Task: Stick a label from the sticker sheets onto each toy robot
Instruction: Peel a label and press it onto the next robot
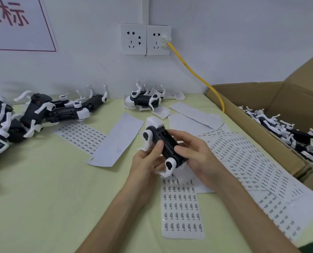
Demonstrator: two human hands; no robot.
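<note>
Work surface: green table [42, 198], carrying stock and sheets.

Right edge: open cardboard box [261, 99], filled with a jumble of black-and-white boxed robots [283, 132]. Label status too small to read.

Left side: left heap [48, 110] of more toy robots, plus a smaller wall group [144, 99] below the sockets. Finished or waiting, cannot tell which.

Centre and right: printed sticker sheets [252, 161], overlapping and fanned out toward the box, with a near sheet [181, 207] directly below the hands and a far sheet [81, 136] beside the left heap. Rows on all three look largely full. Between them, a blank sheet [115, 141]; stripped or face down, cannot tell.

Above the near sheet, clear of the table: held toy robot [163, 143], black body tilted, white legs outward, gripped at both ends.

Left hand [144, 161]: curled round the near end, thumb laid on the body's side.

Right hand [196, 152]: wrapped round the far side, thumb tip pressed flat on the black body, remaining fingers curled beneath.

Label under that thumb: not visible; cannot tell whether placed.

Judged status: mid-batch. One unit in hand, probably at the pressing-down step; many labels unused and a full box remaining.
</note>
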